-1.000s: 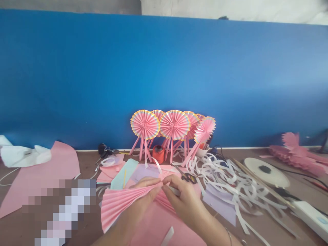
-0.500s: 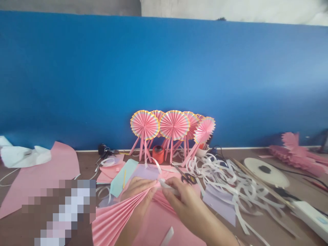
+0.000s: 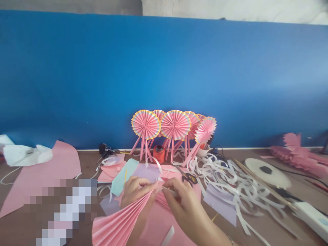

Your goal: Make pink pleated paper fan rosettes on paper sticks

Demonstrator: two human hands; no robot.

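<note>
My left hand (image 3: 135, 191) pinches the narrow end of a pink pleated paper fan (image 3: 120, 220), which spreads down and to the left. Close against it, my right hand (image 3: 180, 203) is closed on the same narrow end and on a thin white strip (image 3: 169, 190) there. Under both hands lie pink paper sheets (image 3: 159, 225) on the brown table. Scissors (image 3: 189, 177) rest just beyond my right hand.
Several finished pink round fans on sticks (image 3: 174, 126) lean on the blue wall, with an orange tape roll (image 3: 159, 153) at their feet. Curled white paper strips (image 3: 230, 181) cover the right. A white disc (image 3: 266, 171), a white power strip (image 3: 311, 217) and more pink fans (image 3: 297, 153) lie far right. A large pink sheet (image 3: 43, 171) lies left.
The pleated fan has swung down and left, hanging lower than a second ago. Both hands stayed together at its narrow end, and the view shifted slightly.
</note>
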